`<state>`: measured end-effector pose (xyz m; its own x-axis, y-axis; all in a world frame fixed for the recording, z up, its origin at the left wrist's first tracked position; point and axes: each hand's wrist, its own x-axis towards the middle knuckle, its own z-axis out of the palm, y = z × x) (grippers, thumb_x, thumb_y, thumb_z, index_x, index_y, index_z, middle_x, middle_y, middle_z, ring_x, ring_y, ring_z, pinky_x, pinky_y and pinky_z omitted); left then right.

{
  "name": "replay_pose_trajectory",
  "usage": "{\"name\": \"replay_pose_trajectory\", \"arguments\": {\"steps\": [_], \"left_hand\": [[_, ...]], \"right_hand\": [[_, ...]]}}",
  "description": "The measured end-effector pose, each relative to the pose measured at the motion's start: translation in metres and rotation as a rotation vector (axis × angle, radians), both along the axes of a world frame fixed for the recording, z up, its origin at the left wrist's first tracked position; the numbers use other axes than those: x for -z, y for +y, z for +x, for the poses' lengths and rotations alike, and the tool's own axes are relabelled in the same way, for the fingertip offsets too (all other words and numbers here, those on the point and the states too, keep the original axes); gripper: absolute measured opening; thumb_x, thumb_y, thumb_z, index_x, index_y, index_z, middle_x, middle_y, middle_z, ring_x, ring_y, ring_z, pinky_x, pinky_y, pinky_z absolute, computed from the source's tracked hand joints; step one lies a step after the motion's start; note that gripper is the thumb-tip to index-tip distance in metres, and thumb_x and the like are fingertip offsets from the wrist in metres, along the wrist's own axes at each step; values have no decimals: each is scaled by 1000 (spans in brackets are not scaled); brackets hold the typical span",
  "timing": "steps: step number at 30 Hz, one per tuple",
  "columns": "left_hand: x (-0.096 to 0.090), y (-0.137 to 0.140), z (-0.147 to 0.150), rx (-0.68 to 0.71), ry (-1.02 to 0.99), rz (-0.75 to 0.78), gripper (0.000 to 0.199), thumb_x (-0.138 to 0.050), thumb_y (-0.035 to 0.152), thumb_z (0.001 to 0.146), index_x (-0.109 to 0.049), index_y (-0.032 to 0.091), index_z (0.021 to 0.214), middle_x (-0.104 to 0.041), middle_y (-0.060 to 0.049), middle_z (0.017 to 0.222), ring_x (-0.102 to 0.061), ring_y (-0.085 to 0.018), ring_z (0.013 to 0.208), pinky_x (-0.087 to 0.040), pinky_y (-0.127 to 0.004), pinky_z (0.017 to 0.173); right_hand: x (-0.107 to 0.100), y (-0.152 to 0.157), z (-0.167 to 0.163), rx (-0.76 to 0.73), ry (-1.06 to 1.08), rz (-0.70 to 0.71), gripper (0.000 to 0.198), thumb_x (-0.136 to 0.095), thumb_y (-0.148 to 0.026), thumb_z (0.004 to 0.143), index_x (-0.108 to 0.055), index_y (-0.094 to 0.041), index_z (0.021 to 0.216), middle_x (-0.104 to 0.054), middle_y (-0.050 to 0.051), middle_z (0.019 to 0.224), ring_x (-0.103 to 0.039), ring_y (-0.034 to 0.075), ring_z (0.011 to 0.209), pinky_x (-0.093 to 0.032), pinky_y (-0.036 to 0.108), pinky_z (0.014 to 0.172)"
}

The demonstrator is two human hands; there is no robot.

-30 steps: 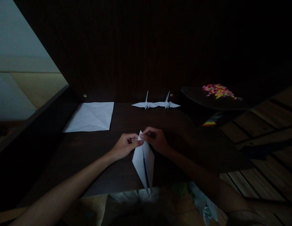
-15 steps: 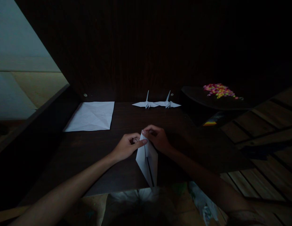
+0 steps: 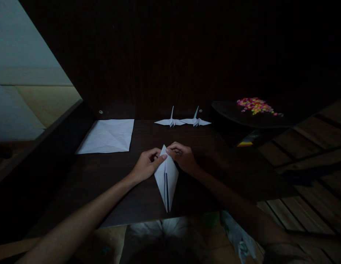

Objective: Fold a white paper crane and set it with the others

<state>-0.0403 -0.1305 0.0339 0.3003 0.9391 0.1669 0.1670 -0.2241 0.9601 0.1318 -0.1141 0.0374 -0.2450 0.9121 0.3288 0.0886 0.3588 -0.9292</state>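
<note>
We have the folded white paper (image 3: 171, 176) in both hands, mid-table just in front of us, narrow tip pointing away and a lengthwise slit running down to two points near the front edge of the table (image 3: 123, 207). Left hand (image 3: 146, 164): thumb flat on the near face just below the tip, fingers curled in behind, so nearly closed in a light pinch on the left edge. Right hand (image 3: 184, 157): thumb at the right edge by the tip, fingers bent around the far side, also nearly closed on the paper.

Our read: we're at a folding step, lining up or pressing the layers at the tip. Next move calls for a steady left pinch while the right thumb and finger work the crease, edges even, slit centred.

Hard to make out: most fingertips sit behind the paper, so we can't tell how hard they press or how many layers they hold. Can't tell whether the lower points touch the table. Creased flat sheet (image 3: 106, 136) lies at far left; two paper birds (image 3: 184, 121) stand at the back, wings meeting or overlapping, unclear which. Small bright pieces (image 3: 255, 105) on the side shelf (image 3: 228, 110) are too small to identify. Right side is mostly dark.
</note>
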Motion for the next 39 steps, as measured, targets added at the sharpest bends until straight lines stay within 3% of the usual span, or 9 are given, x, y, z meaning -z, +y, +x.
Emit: {"name": "replay_pose_trajectory", "arguments": {"steps": [7, 17, 39], "left_hand": [[3, 3, 2, -94, 17, -2, 32, -67, 44, 77, -71, 12, 82, -57, 1, 62, -44, -10, 55, -34, -21, 52], [8, 8, 3, -87, -15, -25, 33, -70, 44, 74, -73, 11, 76, -63, 0, 63, -48, -10, 55, -36, -21, 53], [3, 7, 1, 2, -90, -113, 31, -71, 38, 72, -75, 9, 81, -68, -3, 66, -54, -11, 55, -38, -20, 51]], "right_hand": [[11, 8, -3, 52, 60, 13, 14, -66, -31, 77, -66, -18, 73, -60, 1, 72, -56, 13, 65, -43, 24, 58], [9, 9, -8, 26, 159, -8, 7, -69, -24, 71, -68, -18, 68, -60, 0, 70, -58, 12, 64, -44, 23, 56], [10, 11, -6, -57, 196, -50, 9, -69, -25, 71, -67, -18, 66, -57, -1, 68, -55, 12, 64, -42, 24, 57]]}}
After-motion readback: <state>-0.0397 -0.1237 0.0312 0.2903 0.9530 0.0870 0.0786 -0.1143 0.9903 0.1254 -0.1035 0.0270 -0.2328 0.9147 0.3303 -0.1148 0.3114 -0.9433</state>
